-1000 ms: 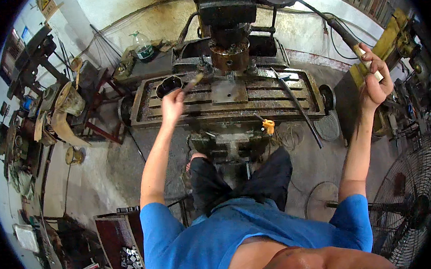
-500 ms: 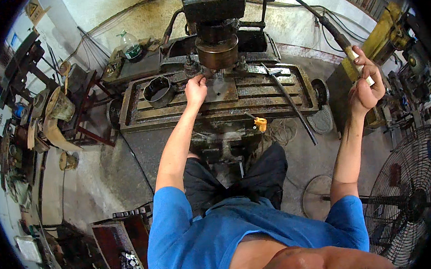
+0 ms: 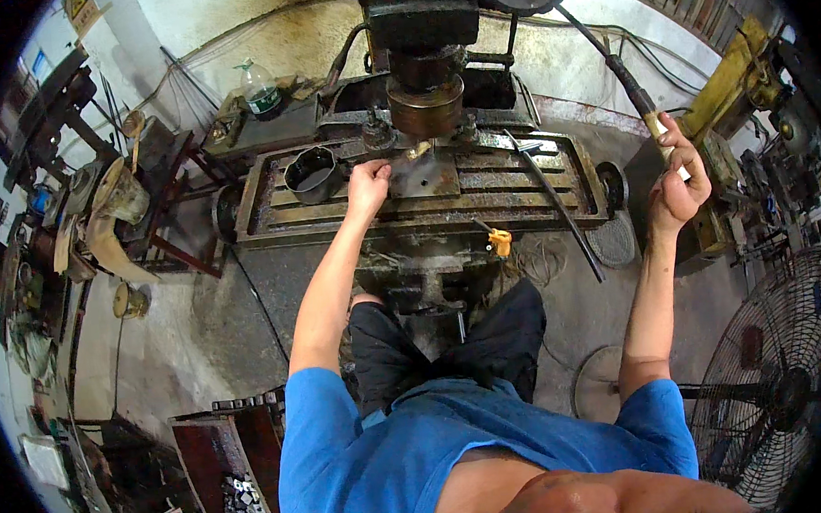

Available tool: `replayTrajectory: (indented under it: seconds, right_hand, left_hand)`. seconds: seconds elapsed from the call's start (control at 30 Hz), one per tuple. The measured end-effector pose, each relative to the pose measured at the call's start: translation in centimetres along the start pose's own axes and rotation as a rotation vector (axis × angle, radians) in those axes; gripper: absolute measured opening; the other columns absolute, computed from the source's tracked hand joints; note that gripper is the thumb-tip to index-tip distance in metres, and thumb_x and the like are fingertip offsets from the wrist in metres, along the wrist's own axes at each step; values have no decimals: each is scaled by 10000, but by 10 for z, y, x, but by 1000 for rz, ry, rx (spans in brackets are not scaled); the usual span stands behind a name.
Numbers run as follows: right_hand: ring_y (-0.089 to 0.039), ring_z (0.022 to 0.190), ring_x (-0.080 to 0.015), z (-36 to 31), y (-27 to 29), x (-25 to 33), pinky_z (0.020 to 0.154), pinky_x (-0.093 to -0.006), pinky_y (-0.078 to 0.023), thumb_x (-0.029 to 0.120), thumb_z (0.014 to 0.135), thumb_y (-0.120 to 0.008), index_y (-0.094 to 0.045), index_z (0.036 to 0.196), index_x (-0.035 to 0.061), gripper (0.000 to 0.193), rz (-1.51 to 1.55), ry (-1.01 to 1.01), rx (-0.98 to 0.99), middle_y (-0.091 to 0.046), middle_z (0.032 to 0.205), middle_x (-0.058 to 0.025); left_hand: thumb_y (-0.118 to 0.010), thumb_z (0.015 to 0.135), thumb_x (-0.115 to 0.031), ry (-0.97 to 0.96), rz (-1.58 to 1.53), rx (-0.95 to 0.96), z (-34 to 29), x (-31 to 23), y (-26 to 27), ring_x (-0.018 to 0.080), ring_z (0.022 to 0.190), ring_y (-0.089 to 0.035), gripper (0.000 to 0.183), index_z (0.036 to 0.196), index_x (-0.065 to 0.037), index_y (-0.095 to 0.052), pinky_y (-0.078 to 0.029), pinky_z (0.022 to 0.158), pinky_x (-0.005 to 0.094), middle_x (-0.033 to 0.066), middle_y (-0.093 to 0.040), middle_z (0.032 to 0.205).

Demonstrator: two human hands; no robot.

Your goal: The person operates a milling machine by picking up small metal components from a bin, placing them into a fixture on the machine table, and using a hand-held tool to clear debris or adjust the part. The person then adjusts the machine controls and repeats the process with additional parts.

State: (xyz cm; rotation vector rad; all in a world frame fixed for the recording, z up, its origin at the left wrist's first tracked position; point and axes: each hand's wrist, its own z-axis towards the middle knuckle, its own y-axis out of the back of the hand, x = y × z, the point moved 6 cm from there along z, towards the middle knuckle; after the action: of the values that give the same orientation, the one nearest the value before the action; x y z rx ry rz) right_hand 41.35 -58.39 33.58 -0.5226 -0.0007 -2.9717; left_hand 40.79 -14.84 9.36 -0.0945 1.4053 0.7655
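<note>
My right hand [image 3: 680, 184] is raised at the right, its fingers wrapped round the pale grip of a long dark lever [image 3: 636, 85] on the milling machine. My left hand [image 3: 369, 189] is closed over the machine's slotted table [image 3: 507, 216]; whatever its fingers hold, if anything, is hidden. Just left of that hand stands a dark, open can [image 3: 312, 175] with dark liquid inside. The round spindle head [image 3: 427, 107] hangs above the table. Under it shows a small yellowish patch [image 3: 418, 151], too small to name, above a flat metal block [image 3: 429, 182].
A long dark bar [image 3: 563, 211] lies aslant over the table's right part, its end past the front edge. A yellow-handled tool [image 3: 499, 242] sits at the front edge. A large caged fan [image 3: 780, 384] stands at lower right, a box of metal parts [image 3: 242, 502] at lower left.
My left hand has drawn back from under the spindle, toward me and the can. A yellowish patch now shows below the spindle. My right hand keeps its hold; the view has shifted slightly.
</note>
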Motion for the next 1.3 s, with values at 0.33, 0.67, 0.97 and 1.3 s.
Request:
replayTrajectory:
  seconds: [0.33,0.67,0.97,1.3]
  right_hand:
    - [-476,1086,-386,-18,0,-10,982,-523,-240,-2,597,-386,-388,625,4,28,32,-32,-47,-566,859,-161]
    - [-466,1097,-387,-22,-1,-11,978,-513,-242,45,672,-487,-402,622,23,101,35,-41,-34,-574,879,-149]
    - [-474,1084,-378,-4,6,-3,960,-498,-280,110,628,-513,-401,633,14,148,-22,-11,-7,-571,893,-162]
    - [-462,1112,-307,19,4,3,962,-406,-319,140,676,-563,-530,812,-71,253,-35,124,85,-594,953,-164]
  left_hand:
    - [-527,861,-122,70,-170,106,-32,-20,14,94,448,-476,267,1064,48,-558,-420,407,251,38,-531,601]
    - [-507,873,-116,-11,-119,111,-29,-14,0,100,464,-494,268,1096,31,-530,-416,436,257,54,-549,678]
    - [-523,860,-156,0,-160,127,-31,-30,-17,107,436,-488,266,1056,21,-552,-399,423,269,59,-544,616]
    - [-515,877,-159,45,-198,120,-26,-23,-20,87,459,-458,312,1109,50,-506,-402,412,230,75,-569,755]
